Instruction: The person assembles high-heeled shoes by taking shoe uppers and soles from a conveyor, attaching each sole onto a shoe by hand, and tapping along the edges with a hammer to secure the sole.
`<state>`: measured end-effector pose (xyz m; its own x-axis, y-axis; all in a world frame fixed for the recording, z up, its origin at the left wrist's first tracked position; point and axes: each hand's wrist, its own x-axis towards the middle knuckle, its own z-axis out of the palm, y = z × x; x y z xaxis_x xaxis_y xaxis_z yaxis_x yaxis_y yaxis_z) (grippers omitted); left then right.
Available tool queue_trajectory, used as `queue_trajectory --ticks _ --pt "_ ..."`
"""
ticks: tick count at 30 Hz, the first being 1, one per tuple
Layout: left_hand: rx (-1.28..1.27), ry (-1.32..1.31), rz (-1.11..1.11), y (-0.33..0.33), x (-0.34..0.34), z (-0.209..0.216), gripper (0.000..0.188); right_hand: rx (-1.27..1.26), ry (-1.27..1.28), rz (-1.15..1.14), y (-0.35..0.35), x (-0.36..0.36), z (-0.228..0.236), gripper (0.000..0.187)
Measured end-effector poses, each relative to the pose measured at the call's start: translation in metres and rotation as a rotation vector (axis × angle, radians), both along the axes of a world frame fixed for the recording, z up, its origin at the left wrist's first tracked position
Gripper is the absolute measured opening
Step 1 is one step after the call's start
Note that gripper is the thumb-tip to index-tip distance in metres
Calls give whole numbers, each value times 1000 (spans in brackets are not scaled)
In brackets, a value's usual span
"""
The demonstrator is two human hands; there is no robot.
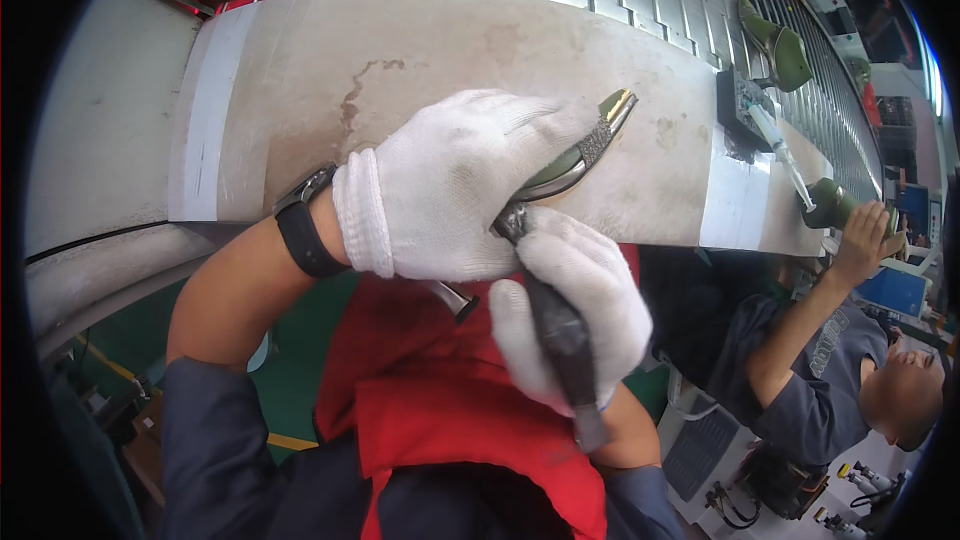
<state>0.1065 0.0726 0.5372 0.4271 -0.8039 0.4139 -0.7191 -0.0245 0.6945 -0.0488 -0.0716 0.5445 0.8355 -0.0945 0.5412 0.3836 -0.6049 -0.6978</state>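
Holding a green high-heeled shoe [556,171] in the white-gloved left hand [445,175], with the fingers wrapped over the shoe's middle. Cannot tell if those fingers are spread or pressed together, with most of the tips tucked out of sight. Poking out past the glove with a shiny toe, on the right, and with a thin heel [452,297], down below. Gripping a black tool [558,322] just below the shoe in the white-gloved right hand [598,305], with the thumb curled on one side of the handle and the fingers bent around the other. Reaching up with the tool's top end close to the shoe's lower side; cannot tell if touching. Well off to the right of the shoe, bending bare fingers around another green shoe [832,204], with a co-worker's hand [863,238]. Stretching out under and around the first shoe, a pale stained table [330,50].
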Motion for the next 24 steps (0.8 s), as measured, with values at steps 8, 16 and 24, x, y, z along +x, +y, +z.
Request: queue_trajectory --ticks 8,16,24 --pt "21 63 5 40 24 -26 45 -104 -10 25 1 0 3 48" --pt "45 100 55 41 19 -28 44 -33 162 113 9 1 8 42" --pt "35 127 53 40 20 -29 41 -22 199 155 13 0 5 40"
